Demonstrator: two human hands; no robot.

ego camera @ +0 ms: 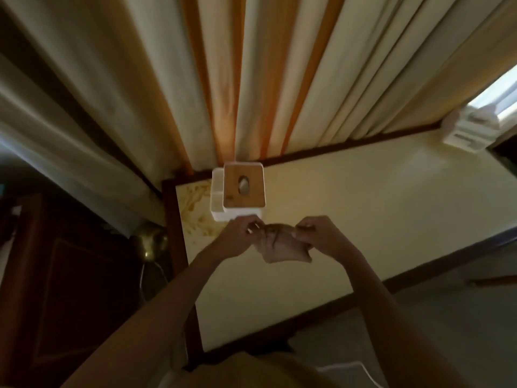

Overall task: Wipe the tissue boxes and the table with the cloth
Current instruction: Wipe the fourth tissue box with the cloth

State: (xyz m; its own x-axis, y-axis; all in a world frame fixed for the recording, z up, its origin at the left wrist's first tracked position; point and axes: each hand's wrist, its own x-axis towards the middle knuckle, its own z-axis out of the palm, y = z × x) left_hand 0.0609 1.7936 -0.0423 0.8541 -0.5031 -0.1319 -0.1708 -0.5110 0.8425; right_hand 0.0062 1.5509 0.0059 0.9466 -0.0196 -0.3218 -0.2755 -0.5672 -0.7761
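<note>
While both hands, left hand (242, 231) and right hand (316, 233), pinch the cloth (282, 246) above the worktop (363, 208), wiping looks unstarted (cloth still bunched), so next lower it onto the tissue box (240, 190) just beyond.

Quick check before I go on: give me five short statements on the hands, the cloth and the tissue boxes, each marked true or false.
1. Both hands hold the cloth. True: the left hand and the right hand each pinch its top edge.
2. The cloth lies flat on the table. False: it hangs from the fingers above it.
3. The near tissue box has a wooden lid with an oval slot. True.
4. A second tissue box stands at the table's far right end. True.
5. The near tissue box is being wiped. False: the cloth is short of it, not touching.
</note>
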